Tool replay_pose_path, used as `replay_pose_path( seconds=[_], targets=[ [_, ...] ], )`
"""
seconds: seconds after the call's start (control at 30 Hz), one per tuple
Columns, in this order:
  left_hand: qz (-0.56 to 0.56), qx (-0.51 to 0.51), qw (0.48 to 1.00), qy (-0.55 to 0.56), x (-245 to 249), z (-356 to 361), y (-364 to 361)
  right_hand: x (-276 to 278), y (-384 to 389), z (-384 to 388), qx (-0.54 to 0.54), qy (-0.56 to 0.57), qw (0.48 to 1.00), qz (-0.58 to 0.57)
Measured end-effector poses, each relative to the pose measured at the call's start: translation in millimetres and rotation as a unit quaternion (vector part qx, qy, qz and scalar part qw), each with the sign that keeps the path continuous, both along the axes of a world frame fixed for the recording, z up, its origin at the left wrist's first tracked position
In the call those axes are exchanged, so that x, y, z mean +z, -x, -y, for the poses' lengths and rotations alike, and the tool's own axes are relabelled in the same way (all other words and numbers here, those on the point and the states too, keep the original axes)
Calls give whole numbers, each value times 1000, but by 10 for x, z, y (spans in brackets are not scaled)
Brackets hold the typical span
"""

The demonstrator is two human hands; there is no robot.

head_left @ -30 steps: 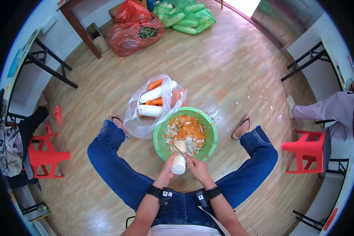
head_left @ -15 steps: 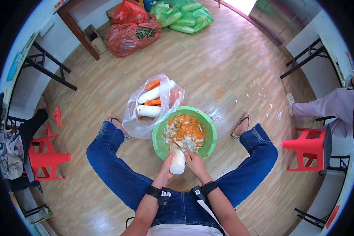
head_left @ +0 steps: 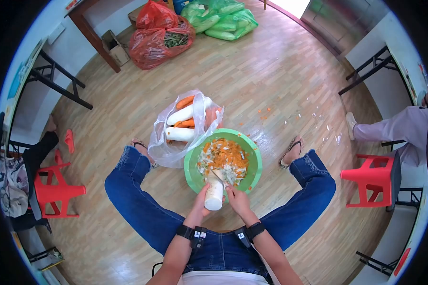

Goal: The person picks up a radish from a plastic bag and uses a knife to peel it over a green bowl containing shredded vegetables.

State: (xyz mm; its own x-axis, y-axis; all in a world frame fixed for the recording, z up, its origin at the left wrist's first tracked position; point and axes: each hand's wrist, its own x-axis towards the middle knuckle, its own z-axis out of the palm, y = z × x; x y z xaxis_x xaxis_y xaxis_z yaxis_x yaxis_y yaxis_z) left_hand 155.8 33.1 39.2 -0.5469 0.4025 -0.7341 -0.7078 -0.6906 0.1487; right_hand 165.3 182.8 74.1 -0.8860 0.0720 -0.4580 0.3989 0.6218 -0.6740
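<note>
with the green basin point(head_left: 257, 166) as the middle of the clock, a red stool point(head_left: 61, 192) and a person's dark-clothed leg point(head_left: 42, 149) stand at nine. a red slipper point(head_left: 69, 141) lies nearer than they do, and wood floor point(head_left: 92, 142) runs from it to the wearer's left knee. at eleven, far off, sits a red bag point(head_left: 159, 47) with greens at its open side. between ten and eleven, a clear plastic bag point(head_left: 159, 147) of carrots and white radishes meets the basin's rim, leaving no gap there.

at about half past six, the left hand point(head_left: 202, 200) has its fingers wrapped round a peeled-looking white radish point(head_left: 213, 196). the radish slants over the basin's near edge, its top end above the orange and white peelings point(head_left: 228, 159), its bottom end outside the rim. the right hand point(head_left: 236, 197), just beside it, has its fingers closed on a thin metal tool point(head_left: 218, 178) that lies across the radish's upper part.

at twelve, far away, rests a green bag point(head_left: 228, 23). floor stretches from it to the basin, with orange scraps point(head_left: 265, 112) at one. the wearer's right foot point(head_left: 292, 153) is at three, well apart from the rim; farther out are another red stool point(head_left: 372, 178) and a person's pale trouser leg point(head_left: 390, 128).
</note>
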Motion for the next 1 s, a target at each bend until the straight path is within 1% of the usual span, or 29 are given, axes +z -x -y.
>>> replay_pose_path(
  seconds=[0.07,0.13,0.27,0.37,0.43,0.47,0.53,0.67,0.73,0.77,0.87,1.0],
  targets=[
    [-8,-36,999,-33,76,-23,-9,-132,27,-23,-19,-2,1000,-7],
    [-2,-39,999,-29,104,-45,-27,-215,45,-27,-39,11,999,-35],
    [-4,-47,998,-30,168,-45,-25,-280,69,-57,-59,19,998,-14],
    [2,-35,999,-41,113,-33,-30,-122,43,-39,-56,22,998,-25],
    [10,-13,1000,-26,30,-19,-12,-41,-34,-30,-4,14,1000,-6],
    [19,7,1000,-11,-10,-22,-10,-21,-37,-26,-3,12,1000,-7],
    [14,4,1000,-23,-2,-20,-2,-7,-37,3,-18,23,999,-14],
    [-9,-13,999,-50,100,-30,-16,-254,7,-28,-34,34,998,-28],
    [4,-28,998,-51,242,-51,-13,-305,25,-45,-47,11,997,-65],
    [16,-41,998,-50,280,-48,-9,-363,38,-64,-48,11,997,-65],
    [-4,-63,997,-47,226,-47,-28,-465,52,-93,-78,27,995,-61],
    [-4,-35,998,-43,122,-38,-17,-157,-7,-56,-47,20,998,-31]
  ],
)
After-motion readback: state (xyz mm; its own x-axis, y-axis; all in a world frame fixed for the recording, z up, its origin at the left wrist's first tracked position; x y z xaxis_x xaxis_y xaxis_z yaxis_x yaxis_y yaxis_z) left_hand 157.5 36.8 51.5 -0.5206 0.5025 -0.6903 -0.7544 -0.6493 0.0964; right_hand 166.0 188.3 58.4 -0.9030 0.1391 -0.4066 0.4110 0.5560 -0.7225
